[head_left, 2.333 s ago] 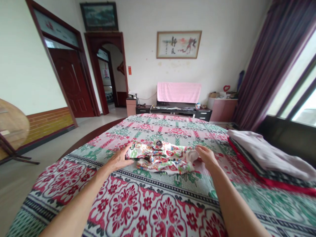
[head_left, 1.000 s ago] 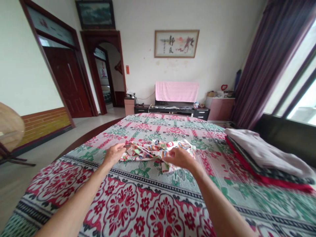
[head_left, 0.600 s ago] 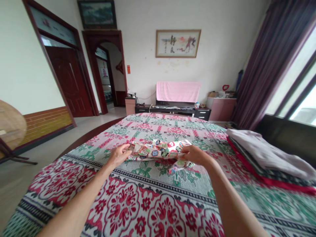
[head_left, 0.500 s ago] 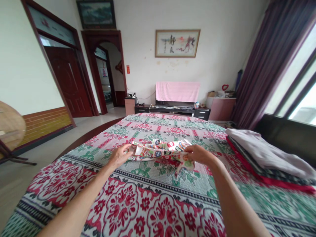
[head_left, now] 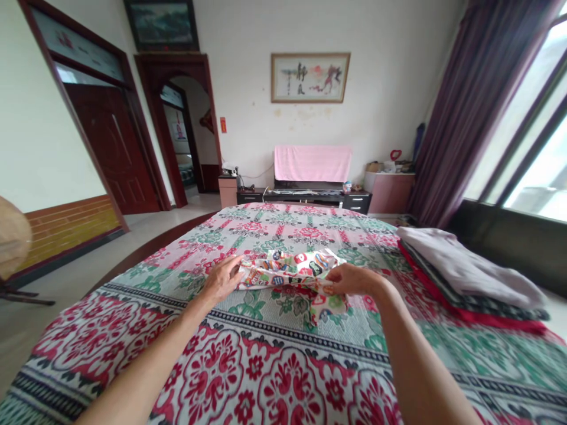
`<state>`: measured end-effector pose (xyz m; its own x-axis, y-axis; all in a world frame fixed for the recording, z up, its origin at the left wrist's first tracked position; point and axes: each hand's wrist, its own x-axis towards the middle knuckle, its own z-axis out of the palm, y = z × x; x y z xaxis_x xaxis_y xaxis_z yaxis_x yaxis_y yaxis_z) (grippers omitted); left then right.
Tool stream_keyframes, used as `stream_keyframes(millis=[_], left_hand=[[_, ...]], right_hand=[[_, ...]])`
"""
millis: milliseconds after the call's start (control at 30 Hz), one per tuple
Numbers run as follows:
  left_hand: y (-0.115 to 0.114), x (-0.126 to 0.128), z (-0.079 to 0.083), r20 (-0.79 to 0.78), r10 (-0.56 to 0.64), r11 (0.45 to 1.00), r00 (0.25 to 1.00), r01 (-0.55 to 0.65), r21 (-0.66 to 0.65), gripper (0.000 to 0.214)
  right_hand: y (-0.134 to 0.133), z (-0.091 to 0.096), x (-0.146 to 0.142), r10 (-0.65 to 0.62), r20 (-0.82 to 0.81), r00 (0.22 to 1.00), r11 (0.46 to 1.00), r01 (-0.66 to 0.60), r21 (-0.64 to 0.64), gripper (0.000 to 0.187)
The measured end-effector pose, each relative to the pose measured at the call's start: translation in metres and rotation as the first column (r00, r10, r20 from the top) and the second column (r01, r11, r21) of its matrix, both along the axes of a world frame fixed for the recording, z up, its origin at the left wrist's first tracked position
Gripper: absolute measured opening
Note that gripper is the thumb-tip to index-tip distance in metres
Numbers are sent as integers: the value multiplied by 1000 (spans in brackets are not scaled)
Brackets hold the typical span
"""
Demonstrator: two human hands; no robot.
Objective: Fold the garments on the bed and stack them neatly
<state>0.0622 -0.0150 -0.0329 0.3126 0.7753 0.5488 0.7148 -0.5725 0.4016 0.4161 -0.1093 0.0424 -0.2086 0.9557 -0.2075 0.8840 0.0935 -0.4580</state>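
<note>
A white garment with a colourful cartoon print [head_left: 283, 273] lies partly folded on the patterned bedspread [head_left: 266, 330], its exact kind unclear. My left hand [head_left: 222, 276] has its fingers closed on the garment's left end. At the right end, my right hand [head_left: 352, 278] pinches the cloth between thumb and fingers. A loose printed flap hangs toward me below the right hand, resting on the bedspread.
To the right lies a stack of folded clothes [head_left: 469, 277], light grey on top with dark and red ones below. Beyond the far edge stands a low black cabinet [head_left: 358, 202] beneath a pink cloth [head_left: 312, 163]. A round wooden board [head_left: 13, 236] stands at far left.
The garment's near layer now lies flatter, with more of its printed far side showing. My right hand has shifted slightly left and the flap has spread below it. The view has turned slightly right.
</note>
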Motion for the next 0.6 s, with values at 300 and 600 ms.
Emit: stream_keyframes(millis=[300, 600], left_hand=[[3, 11, -1, 59, 22, 1000, 998, -22, 1, 20], [1, 6, 51, 656, 218, 949, 723, 0, -316, 28]], right_hand=[[11, -9, 1, -141, -38, 989, 981, 144, 133, 19], [26, -10, -15, -298, -299, 907, 778, 412, 474, 33]])
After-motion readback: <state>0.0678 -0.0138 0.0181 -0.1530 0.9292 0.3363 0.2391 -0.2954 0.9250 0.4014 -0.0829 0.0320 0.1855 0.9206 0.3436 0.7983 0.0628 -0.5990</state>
